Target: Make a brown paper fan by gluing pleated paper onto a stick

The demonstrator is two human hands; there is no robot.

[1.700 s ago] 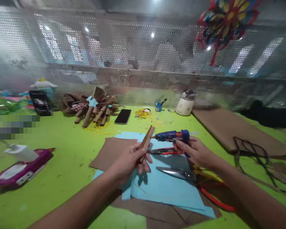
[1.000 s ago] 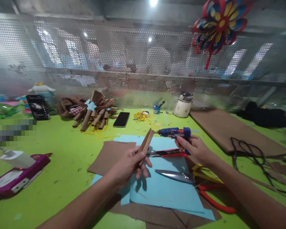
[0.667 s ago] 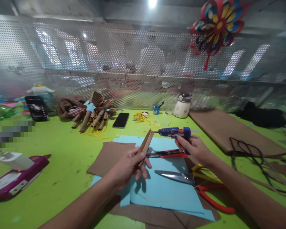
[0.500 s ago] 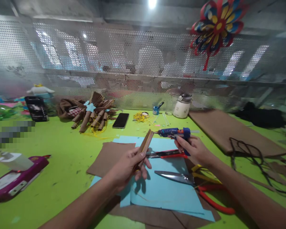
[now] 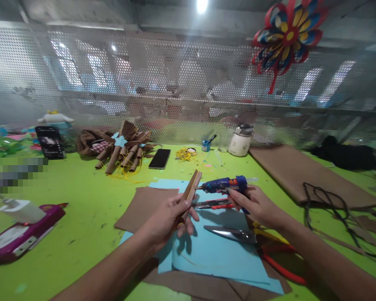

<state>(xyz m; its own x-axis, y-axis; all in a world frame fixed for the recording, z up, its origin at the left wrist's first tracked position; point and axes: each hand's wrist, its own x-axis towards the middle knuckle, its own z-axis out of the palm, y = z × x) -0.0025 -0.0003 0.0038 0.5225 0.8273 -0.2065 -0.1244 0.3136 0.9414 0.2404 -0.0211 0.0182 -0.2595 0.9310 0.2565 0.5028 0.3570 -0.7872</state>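
My left hand grips a folded strip of brown card, tilted up and to the right above the table. My right hand is wrapped round a blue glue gun whose nozzle points left and touches the strip's upper right edge. Both hover over a light blue paper sheet lying on brown paper.
Large scissors with red handles and a red utility knife lie on the blue sheet. A black phone, a bundle of brown paper rolls, a white jar, a brown board and black cords sit on the green table.
The glue gun has dropped a little and moved left, its nozzle sliding lower along the strip's edge. My left hand has held the strip almost still.
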